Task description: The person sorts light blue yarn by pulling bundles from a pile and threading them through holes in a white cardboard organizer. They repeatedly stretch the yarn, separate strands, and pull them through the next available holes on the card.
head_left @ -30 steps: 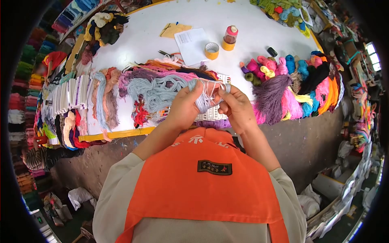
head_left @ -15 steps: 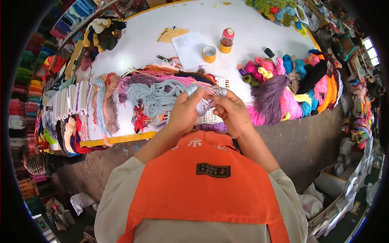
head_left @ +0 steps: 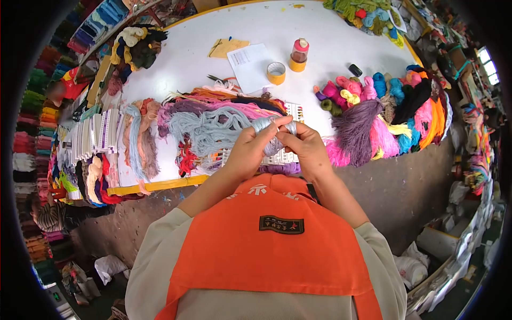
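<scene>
A small bundle of pale grey-blue yarn (head_left: 272,146) is between my two hands, above the table's front edge. My left hand (head_left: 249,151) is closed around its left side, with the index finger reaching across the top. The fingers of my right hand (head_left: 308,151) pinch the strands at the right; the exact grip is partly hidden. Just left of my hands, a loose light-blue yarn skein (head_left: 200,130) lies on a pile of pink, purple and orange yarn (head_left: 224,100). Beneath the bundle is a white card with rows of holes (head_left: 285,157), partly covered.
Colourful skeins (head_left: 357,128) are heaped at the right of the white table (head_left: 176,56). White card stacks (head_left: 98,130) stand at the left. Farther back are a paper sheet (head_left: 250,64), a tape roll (head_left: 276,73), a bottle (head_left: 300,54) and scissors (head_left: 216,79). Another person (head_left: 69,88) is at far left.
My fingertips have come closer together at the top of the yarn bundle, and my left index finger now stretches across toward the right hand. Both hands still hold the yarn.
</scene>
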Demonstrator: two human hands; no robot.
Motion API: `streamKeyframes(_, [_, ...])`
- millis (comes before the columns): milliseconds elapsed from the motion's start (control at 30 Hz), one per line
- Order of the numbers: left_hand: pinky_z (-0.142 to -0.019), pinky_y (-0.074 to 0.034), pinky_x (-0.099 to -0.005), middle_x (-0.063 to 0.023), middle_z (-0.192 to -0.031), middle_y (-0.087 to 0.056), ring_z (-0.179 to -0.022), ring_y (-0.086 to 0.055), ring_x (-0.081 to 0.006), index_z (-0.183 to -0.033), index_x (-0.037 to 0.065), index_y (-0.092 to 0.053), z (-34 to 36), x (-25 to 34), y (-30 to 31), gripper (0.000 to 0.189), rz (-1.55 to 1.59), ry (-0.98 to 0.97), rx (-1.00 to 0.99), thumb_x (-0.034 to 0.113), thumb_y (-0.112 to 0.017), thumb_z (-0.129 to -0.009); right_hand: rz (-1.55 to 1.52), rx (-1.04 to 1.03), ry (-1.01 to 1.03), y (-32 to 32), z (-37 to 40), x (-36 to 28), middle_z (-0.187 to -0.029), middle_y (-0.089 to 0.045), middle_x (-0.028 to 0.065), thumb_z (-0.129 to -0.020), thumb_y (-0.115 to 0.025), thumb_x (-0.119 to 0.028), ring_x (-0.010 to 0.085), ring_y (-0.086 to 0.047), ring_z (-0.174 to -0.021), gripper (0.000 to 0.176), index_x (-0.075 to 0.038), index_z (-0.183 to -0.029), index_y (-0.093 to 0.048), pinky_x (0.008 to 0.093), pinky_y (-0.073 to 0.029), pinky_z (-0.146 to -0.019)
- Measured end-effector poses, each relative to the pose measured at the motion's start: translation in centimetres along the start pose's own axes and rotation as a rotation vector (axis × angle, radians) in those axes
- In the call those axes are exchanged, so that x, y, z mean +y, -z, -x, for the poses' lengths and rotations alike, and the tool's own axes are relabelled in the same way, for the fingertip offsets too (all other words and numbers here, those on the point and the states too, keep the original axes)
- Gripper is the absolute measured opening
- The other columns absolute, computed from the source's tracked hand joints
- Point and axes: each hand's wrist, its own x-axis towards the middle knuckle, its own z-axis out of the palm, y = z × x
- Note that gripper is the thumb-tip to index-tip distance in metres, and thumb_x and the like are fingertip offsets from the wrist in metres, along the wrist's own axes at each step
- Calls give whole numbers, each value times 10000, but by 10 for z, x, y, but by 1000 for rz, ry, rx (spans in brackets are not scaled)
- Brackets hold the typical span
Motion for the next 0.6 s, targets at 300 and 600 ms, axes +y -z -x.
streamKeyframes(300, [-794,-490,-271,-56,-959,-632,-854,-596,-113,-1184,-34,-607,-5,-5,9,361,95,-29,57,251,-469,-1011,-241,-112,-98,13,-6,-1,-761,-573,-31,-882,-640,-175,45,-511,-652,207,-67,-1059,-643,198,-421,-600])
streamKeyframes(600, [-392,-251,-188,93,-569,-296,-450,-279,-28,-1044,69,-606,18,80,216,166,458,-138,473,202,-569,-952,161,88,-269,149,19,0,-637,-439,-47,-940,-581,-322,77,-407,-507,266,-78,-838,-608,248,-327,-463])
